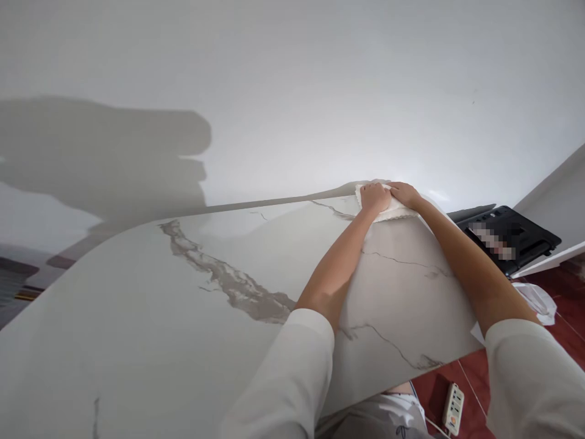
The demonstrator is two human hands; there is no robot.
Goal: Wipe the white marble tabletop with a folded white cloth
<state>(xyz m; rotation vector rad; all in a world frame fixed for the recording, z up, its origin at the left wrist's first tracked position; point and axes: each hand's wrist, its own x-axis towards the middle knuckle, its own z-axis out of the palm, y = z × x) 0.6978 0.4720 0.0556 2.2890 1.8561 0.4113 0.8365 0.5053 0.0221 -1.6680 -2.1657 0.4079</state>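
Note:
A white cloth [393,209] lies spread at the far edge of a white, marble-patterned tabletop [256,244], close to the wall. My left hand [375,197] presses down on it with the fingers curled over the fabric. Right beside it, my right hand [406,194] grips the cloth's far part, its fingertips partly hidden behind the left hand. Both arms reach forward across the table, in light short sleeves. Grey-brown veins run through the table's surface.
A pale wall [297,97] rises along the table's far side, with shadows on it. At the right stand a black case [525,235] and a white plastic bag [537,302]. On the red floor [475,378] lies a power strip [453,408] with its cord.

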